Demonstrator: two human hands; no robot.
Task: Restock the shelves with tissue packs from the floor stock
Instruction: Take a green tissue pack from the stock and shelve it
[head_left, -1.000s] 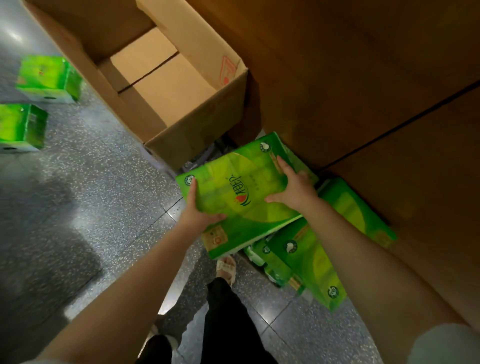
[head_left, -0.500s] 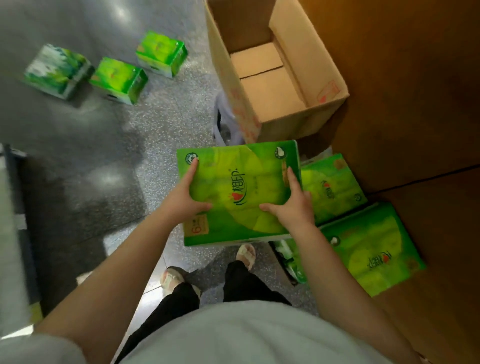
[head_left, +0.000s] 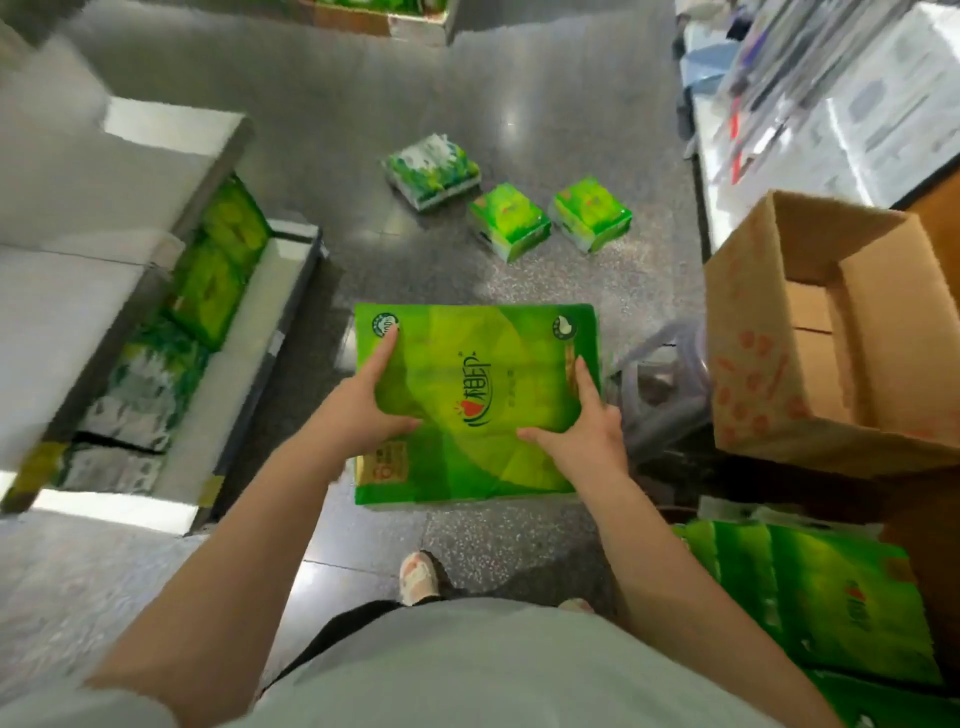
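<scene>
I hold a large flat green tissue pack (head_left: 478, 374) level in front of me, above the floor. My left hand (head_left: 363, 402) grips its left edge, thumb across the top face. My right hand (head_left: 582, 426) grips its right edge the same way. More large green packs (head_left: 826, 597) lie stacked on the floor at my lower right. The white shelf unit (head_left: 244, 332) stands at my left, with green tissue packs (head_left: 218, 254) lined up on its lower level.
Three small tissue packs (head_left: 506, 218) lie on the speckled grey floor ahead. An open, empty cardboard box (head_left: 810, 343) stands at the right, with a clear plastic bag (head_left: 660, 374) beside it. A white counter (head_left: 841, 114) runs along the far right. My feet are below.
I have turned left, away from the brown wall, carrying the pack with both hands. The shelf unit has come into view at the left; the floor stack now lies at my lower right.
</scene>
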